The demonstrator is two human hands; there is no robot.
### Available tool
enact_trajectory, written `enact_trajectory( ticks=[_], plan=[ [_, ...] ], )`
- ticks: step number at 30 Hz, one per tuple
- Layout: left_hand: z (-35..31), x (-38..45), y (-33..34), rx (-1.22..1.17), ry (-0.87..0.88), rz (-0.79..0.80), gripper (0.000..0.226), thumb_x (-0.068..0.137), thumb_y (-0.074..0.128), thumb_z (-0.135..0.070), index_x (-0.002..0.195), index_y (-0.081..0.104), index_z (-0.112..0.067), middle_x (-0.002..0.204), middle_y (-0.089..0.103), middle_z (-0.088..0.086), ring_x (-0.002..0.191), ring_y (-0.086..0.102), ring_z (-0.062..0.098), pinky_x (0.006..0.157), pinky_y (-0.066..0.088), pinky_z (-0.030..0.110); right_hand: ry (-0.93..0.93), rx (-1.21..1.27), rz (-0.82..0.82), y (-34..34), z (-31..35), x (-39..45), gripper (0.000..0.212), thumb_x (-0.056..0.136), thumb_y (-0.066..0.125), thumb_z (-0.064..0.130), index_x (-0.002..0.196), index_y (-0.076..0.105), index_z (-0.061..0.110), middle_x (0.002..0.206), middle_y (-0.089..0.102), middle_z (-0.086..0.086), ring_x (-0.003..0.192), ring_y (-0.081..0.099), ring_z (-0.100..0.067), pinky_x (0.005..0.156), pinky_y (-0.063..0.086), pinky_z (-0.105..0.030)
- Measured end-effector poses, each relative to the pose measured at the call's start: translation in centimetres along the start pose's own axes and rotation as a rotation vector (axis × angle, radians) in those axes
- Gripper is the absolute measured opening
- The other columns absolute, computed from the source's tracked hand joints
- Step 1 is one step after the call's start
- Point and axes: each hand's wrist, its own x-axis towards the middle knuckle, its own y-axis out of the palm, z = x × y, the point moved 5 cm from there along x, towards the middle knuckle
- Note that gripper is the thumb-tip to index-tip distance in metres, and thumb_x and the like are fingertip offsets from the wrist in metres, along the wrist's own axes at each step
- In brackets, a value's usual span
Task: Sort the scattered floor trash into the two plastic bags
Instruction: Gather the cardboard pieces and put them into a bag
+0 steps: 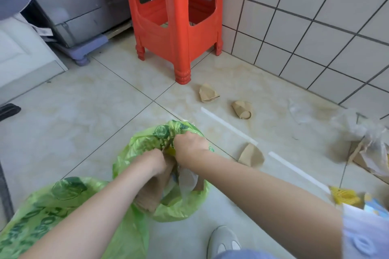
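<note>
Both hands (190, 145) grip the green bag (143, 145) (mouth bunched)

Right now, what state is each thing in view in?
Green bag: mouth open, gripped by both hands.
Second green bag: lying slack on floor.
Left hand: grips bag rim.
Right hand: grips bag rim.
Three paper cups: crushed, on floor.
Red stool: upright.

Green leaf-printed bags (134, 147), red stool (176, 23), brown crushed cups (208, 93)
</note>
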Motion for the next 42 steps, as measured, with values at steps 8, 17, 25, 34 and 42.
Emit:
enact_trajectory(
  ticks=[8,17,25,34,42],
  plan=[
    [1.3,-0.7,-1.3,-0.37,0.228,0.038,0.044,0.081,0.059,-0.032,0.123,0.056,-0.019,0.114,0.066,0.005,0.096,0.061,0.019,0.082,0.051,0.03,-0.313,0.132,-0.357,-0.9,-0.3,-1.2,0.056,0.091,0.022,0.046,0.111,0.054,0.004,0.104,0.054,-0.016,0.093,0.049,-0.036,0.087,0.043,-0.045],
    [3.5,-4.1,-0.5,-0.32,0.377,-0.001,0.084,0.079,0.062,-0.016,0.15,0.02,-0.032,0.152,0.029,-0.005,0.123,0.048,0.025,0.079,0.04,0.021,-0.475,-0.01,-0.204,-0.9,-2.9,-6.3,0.055,0.073,0.039,0.034,0.125,0.039,0.014,0.113,0.045,-0.008,0.093,0.044,-0.03,0.085,0.042,-0.041],
    [1.8,-4.5,-2.0,-0.558,0.456,-0.409,0.034,0.082,0.063,-0.023,0.116,0.061,-0.028,0.116,0.061,-0.011,0.092,0.055,0.012,0.082,0.041,0.026,-0.47,0.007,-0.421,0.9,-2.1,-3.5,0.013,0.083,0.056,0.017,0.087,0.056,0.005,0.094,0.053,-0.015,0.078,0.053,-0.034,0.064,0.05,-0.041],
    [1.7,-2.4,-1.0,-0.366,0.372,-0.492,0.007,0.083,0.056,-0.021,0.09,0.057,-0.02,0.088,0.055,-0.002,0.088,0.055,0.029,0.072,0.044,0.038,-0.349,-0.23,-0.377,0.4,1.8,-0.5,0.015,0.062,0.08,0.02,0.072,0.07,0.018,0.082,0.064,-0.004,0.081,0.06,-0.026,0.07,0.048,-0.037],
    [1.2,0.6,4.5,-0.115,0.346,-0.163,0.013,0.096,0.037,-0.027,0.108,0.041,-0.023,0.101,0.043,-0.001,0.086,0.058,0.026,0.076,0.05,0.046,-0.516,-0.256,0.14,6.3,0.7,-1.2,0.036,0.096,0.04,0.031,0.101,0.065,0.007,0.107,0.066,-0.014,0.104,0.059,-0.031,0.094,0.039,-0.038]
  ],
)
